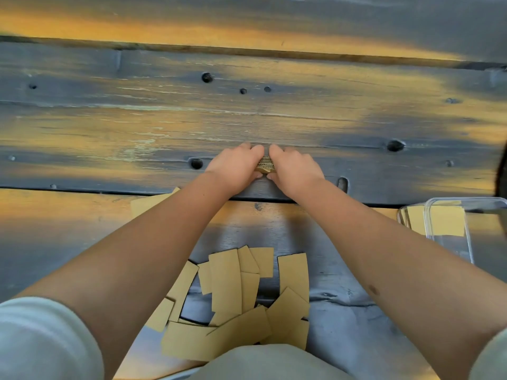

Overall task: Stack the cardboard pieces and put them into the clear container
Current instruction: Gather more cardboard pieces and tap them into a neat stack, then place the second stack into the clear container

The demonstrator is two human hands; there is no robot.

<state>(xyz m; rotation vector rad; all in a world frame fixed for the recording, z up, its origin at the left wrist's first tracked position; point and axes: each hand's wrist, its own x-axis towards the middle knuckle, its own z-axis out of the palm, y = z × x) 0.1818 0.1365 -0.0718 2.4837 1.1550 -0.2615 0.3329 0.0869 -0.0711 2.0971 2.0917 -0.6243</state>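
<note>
A small stack of tan cardboard pieces stands on edge on the dark wooden table, its corrugated edges showing between my hands. My left hand presses it from the left and my right hand from the right, fingers curled over its top. Several loose cardboard pieces lie scattered flat between my forearms near the table's front. The clear container sits at the right, with flat cardboard inside it. One more cardboard piece peeks out from under my left forearm.
The table is weathered dark planks with knots, holes and a gap between boards. A dark object cuts into the right edge. My light sleeves fill the bottom corners.
</note>
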